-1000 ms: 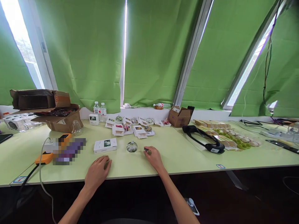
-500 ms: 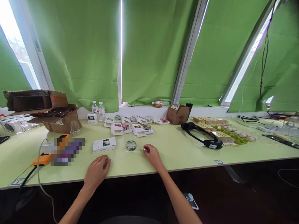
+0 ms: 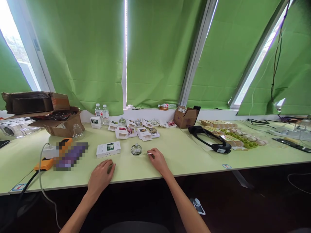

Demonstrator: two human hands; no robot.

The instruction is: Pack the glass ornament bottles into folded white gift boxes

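Note:
My left hand (image 3: 102, 174) rests on the table near its front edge, fingers loosely bent and thumb apart, holding nothing. Just beyond it lies a white box (image 3: 108, 149) with a plant picture on its face. To the right of that box stands a round clear glass bottle (image 3: 136, 149), with something dark and greenish showing in it. Beside the bottle, my right hand (image 3: 157, 160) pinches a small silvery piece (image 3: 149, 153) between thumb and fingers. That piece points toward the bottle, apart from it; its kind is too small to tell.
Behind stand several open white boxes (image 3: 121, 132) with small ornaments, two water bottles (image 3: 105, 115) and a cardboard box (image 3: 186, 117). To the right are a black headset (image 3: 211, 140) and egg trays (image 3: 245, 139). An orange device (image 3: 47, 164) with cables lies left.
My right hand has shifted slightly left, bringing the small silvery piece nearer the glass bottle. My left hand stays in place. The view has tilted a little.

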